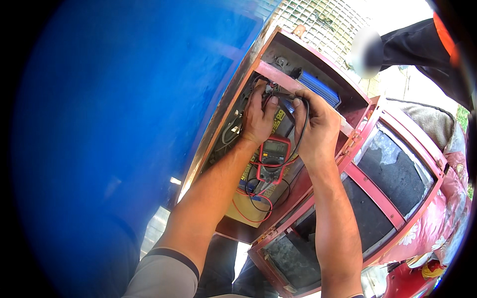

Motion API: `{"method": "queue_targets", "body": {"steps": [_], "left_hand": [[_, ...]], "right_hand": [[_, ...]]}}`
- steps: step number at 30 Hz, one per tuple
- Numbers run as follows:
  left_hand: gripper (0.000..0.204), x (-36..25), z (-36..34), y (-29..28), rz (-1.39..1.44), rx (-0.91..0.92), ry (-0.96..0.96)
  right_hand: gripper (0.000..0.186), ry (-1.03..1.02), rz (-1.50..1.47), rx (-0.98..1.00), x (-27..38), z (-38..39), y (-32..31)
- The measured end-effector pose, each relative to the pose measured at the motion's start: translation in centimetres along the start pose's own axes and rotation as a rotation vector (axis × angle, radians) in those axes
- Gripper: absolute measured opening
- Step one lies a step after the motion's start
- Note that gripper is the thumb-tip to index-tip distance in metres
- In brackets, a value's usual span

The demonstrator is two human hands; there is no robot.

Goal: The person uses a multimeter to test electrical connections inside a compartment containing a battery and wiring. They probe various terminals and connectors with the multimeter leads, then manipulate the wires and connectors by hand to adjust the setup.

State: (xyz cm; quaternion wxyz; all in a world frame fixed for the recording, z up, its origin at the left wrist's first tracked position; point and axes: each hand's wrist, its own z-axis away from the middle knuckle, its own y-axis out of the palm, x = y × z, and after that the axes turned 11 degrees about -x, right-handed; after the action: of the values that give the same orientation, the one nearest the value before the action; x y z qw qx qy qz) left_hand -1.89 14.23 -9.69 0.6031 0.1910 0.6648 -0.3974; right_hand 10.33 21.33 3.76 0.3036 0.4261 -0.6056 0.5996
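Note:
My left hand [258,114] is inside a pink metal box [278,75], fingers curled among dark wires near its top. My right hand [318,124] is pinched on a black test probe [293,98], its black lead looping down past the thumb. Below my hands, a red multimeter [272,158] rests on a flat object [251,208] with yellow panels and printing, with red and black leads coiled over it. A finned blue unit [318,84] sits in the upper compartment. What my left fingers grip is hard to make out.
A blue panel [124,124] fills the left. The box's hinged lid [372,193] lies open at right, beside pink flowered fabric [437,208]. A person's dark-clothed leg [407,44] is at upper right, near a grid surface [318,15].

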Motion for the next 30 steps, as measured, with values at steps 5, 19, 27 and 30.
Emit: {"method": "queue_targets", "body": {"steps": [5,19,27,30], "left_hand": [[0.062,0.54,0.09,-0.13,-0.024,-0.006,0.003],[0.064,0.66,0.07,-0.13,0.001,0.007,-0.02],[0.059,0.09,0.27,-0.31,-0.011,0.019,-0.058],[0.058,0.55,-0.3,-0.33,-0.13,-0.017,0.098]], "right_hand": [[0.014,-0.015,-0.016,-0.005,0.19,0.04,-0.04],[0.017,-0.091,0.023,0.0,-0.37,0.63,0.01],[0.02,-0.19,0.149,0.085,-0.04,0.18,-0.13],[0.018,-0.222,0.179,0.081,-0.06,0.1,0.19]]}}
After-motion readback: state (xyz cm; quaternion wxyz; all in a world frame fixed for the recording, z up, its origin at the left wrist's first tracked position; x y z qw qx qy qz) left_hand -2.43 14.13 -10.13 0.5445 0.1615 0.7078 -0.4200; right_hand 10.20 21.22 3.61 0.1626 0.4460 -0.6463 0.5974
